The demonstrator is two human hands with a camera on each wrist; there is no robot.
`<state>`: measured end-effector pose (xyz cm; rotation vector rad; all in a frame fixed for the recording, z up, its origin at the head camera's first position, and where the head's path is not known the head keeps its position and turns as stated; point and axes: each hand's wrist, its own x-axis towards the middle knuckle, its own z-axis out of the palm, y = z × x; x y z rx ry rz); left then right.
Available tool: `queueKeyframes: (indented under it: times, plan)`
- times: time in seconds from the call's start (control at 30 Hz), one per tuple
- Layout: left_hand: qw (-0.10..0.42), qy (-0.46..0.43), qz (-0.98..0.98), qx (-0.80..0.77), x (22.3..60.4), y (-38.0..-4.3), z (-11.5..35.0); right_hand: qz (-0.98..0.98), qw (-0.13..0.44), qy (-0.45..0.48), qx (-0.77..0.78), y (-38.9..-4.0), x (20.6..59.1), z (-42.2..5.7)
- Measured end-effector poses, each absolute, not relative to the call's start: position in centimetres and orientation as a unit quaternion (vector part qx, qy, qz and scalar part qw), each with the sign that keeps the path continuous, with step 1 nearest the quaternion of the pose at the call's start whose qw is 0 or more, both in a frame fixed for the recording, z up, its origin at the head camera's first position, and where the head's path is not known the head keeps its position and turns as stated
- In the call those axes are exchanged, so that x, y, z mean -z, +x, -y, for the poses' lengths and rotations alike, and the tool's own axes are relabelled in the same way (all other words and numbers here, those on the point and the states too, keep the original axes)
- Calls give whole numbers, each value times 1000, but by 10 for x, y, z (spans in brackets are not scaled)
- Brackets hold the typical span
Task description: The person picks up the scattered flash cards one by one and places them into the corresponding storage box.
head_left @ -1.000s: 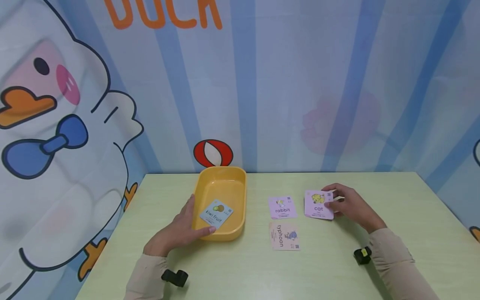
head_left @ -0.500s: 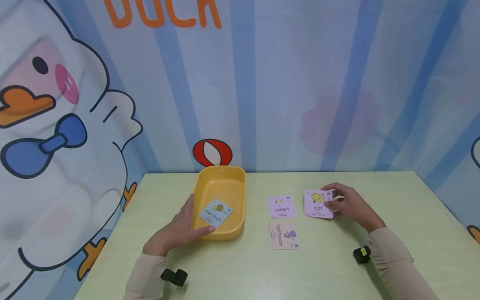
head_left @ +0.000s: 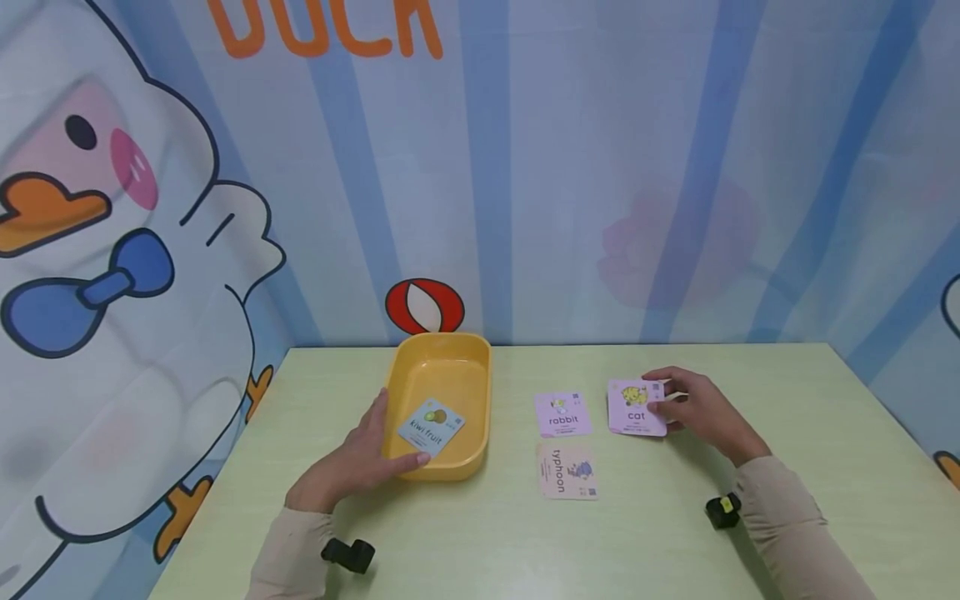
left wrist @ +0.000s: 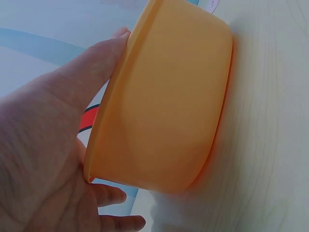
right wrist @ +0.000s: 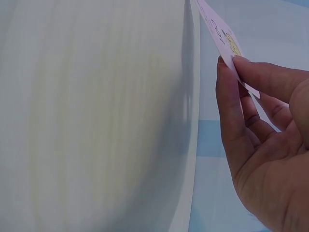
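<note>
My left hand [head_left: 352, 467] spans the left corner of a yellow plastic tray [head_left: 450, 375], its thumb over the rim and its fingers along the outer side. In the left wrist view, the thumb lies on the rim of the tray [left wrist: 159, 101]. A blue "kiwi fruit" card [head_left: 432, 427] lies inside, its lower corner near the thumb tip. At the right, my right hand [head_left: 701, 412] pinches a purple "cat" card [head_left: 630, 408] between thumb and fingers. The right wrist view shows this card [right wrist: 219, 41] edge-on, tilted above the table.
Left of the held card, a "rabbit" card [head_left: 562, 425] lies face up on the table [head_left: 525, 550]. Below it is a pinkish "typhoon" card [head_left: 558, 479], turned sideways. A blue striped backdrop [head_left: 555, 208] with a duck drawing hangs behind the table's far edge.
</note>
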<state>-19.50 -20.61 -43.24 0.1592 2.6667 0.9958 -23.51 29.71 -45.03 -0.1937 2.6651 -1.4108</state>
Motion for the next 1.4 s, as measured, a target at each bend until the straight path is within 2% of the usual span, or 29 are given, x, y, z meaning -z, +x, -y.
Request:
queueKeyframes:
  times: [1.4]
  plan:
    - [135,73,-926,-346,437,-197,207,-869,49,-76,486,-233,447,-295]
